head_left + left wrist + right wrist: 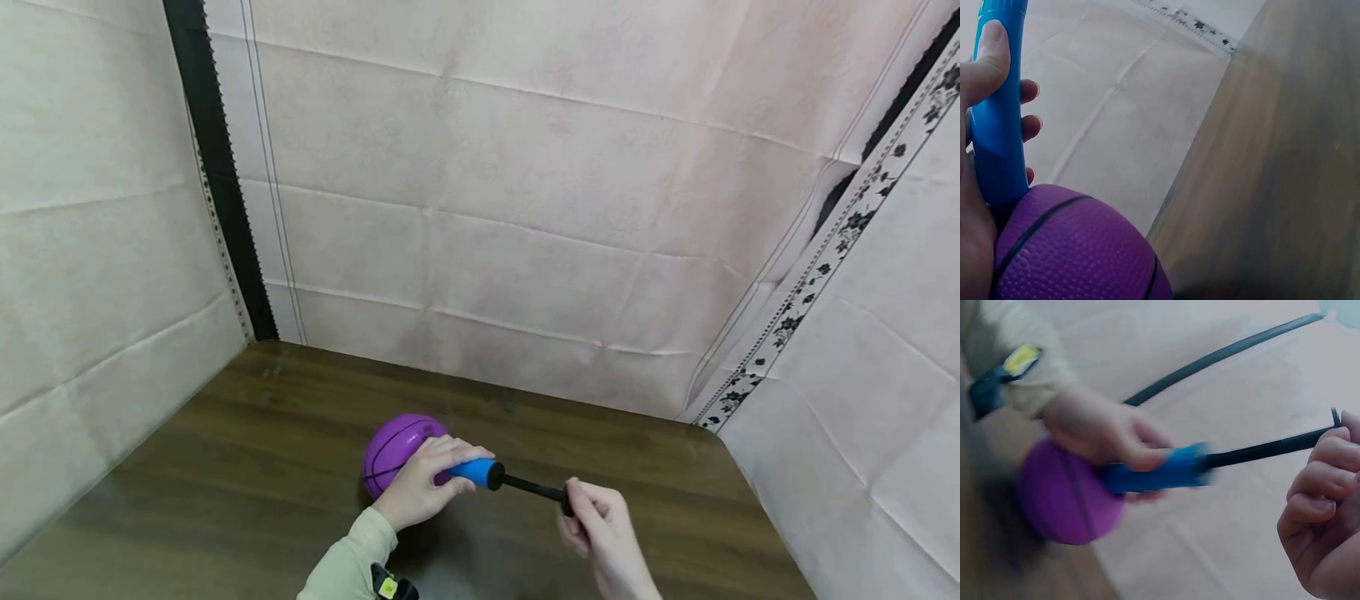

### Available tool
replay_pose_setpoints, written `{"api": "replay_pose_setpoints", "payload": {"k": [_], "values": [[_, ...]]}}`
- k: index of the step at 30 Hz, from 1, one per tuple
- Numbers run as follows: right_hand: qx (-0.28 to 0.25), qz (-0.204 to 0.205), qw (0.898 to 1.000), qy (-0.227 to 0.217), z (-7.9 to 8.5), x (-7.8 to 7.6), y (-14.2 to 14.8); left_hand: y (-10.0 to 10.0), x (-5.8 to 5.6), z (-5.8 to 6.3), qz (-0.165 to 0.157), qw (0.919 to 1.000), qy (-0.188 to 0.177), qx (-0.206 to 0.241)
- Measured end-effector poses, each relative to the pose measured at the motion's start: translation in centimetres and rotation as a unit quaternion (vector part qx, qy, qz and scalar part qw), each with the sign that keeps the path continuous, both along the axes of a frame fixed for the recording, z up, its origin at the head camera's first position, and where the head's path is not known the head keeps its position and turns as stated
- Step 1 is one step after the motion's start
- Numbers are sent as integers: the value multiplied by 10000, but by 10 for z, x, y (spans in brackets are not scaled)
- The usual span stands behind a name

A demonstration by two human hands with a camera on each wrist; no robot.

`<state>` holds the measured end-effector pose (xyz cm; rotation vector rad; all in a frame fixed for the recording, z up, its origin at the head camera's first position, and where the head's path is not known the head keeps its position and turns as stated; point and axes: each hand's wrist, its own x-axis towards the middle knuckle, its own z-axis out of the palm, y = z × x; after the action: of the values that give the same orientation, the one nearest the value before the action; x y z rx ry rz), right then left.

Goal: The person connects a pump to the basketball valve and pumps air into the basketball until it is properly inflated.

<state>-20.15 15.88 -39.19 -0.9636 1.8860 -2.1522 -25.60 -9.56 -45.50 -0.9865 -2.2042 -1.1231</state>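
A purple ball [392, 454] with black lines, like a small basketball, sits on the wooden table. My left hand [427, 483] grips the blue barrel of a hand pump [474, 472], whose far end meets the ball. In the left wrist view the thumb lies along the blue barrel [1000, 137], right above the ball [1079, 250]. My right hand [600, 525] holds the black handle at the end of the pump's rod [532, 487], which is drawn well out of the barrel. The joint between pump and ball is hidden by the left hand.
The brown wooden table [247, 467] runs under both hands. Pale creased cloth [480, 208] hangs behind it and at both sides. A black strip [225, 167] stands at the back left corner, and a flower-patterned border [825, 250] edges the right cloth.
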Motion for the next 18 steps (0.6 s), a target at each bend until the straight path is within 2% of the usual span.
{"api": "replay_pose_setpoints", "payload": {"k": [3, 5, 9, 13, 15, 18], "values": [[-279, 393, 9976, 501, 4, -1, 6, -5, 0, 0, 164, 9998, -115, 68], [-219, 420, 9977, 484, 1, -3, 4, -6, -1, 0, 307, 9994, -125, 38], [401, -200, 9982, -394, -11, -7, -12, -3, -4, -3, 486, 9985, 206, -132], [952, -657, 9844, -1326, -24, -10, -28, 3, -7, -2, 317, 9963, 714, -356], [1073, -651, 9816, -1443, -28, -11, -32, 4, -7, -3, 229, 9955, 829, -406], [1207, -436, 9839, -1246, -29, -12, -32, 4, -7, -4, 44, 9967, 722, -380]]}}
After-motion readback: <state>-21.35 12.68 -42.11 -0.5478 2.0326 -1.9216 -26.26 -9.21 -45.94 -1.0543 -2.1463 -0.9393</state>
